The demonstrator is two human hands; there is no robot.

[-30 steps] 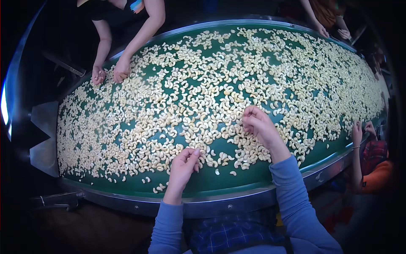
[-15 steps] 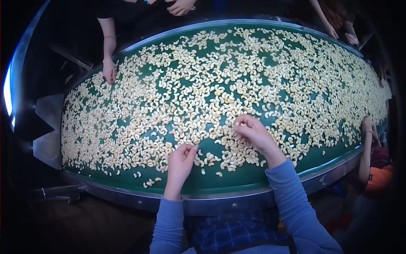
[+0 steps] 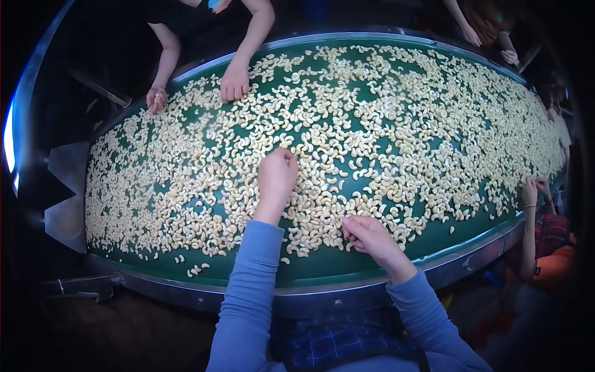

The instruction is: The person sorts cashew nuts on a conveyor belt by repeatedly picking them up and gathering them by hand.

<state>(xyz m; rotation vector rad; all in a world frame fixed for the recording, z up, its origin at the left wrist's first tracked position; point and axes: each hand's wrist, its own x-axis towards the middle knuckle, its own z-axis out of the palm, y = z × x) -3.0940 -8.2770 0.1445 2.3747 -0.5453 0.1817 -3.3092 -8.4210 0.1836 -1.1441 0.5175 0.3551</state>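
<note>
Pale cashew nuts [image 3: 316, 214] lie scattered over a green belt [image 3: 334, 266]. My left hand [image 3: 277, 178] reaches over the middle of the belt, its fingers pinched together among the nuts. A yellowish cashew [image 3: 296, 150] is right at those fingertips; whether they grip it I cannot tell. Nearer the front edge, my right hand [image 3: 372, 240] is closed, thumb against the curled fingers, just above the nuts. What it holds, if anything, is hidden.
A metal rail [image 3: 338, 302] runs along the near edge. Across the belt, a person's two hands [image 3: 235, 82] are at the nuts. Other people's hands [image 3: 534, 189] appear at the right and far right. Metal plates [image 3: 65, 223] stand at the left end.
My left hand has moved forward and slightly right into the nuts. My right hand has drawn back toward the near edge. The nuts have shifted left; the person opposite has brought a second hand down.
</note>
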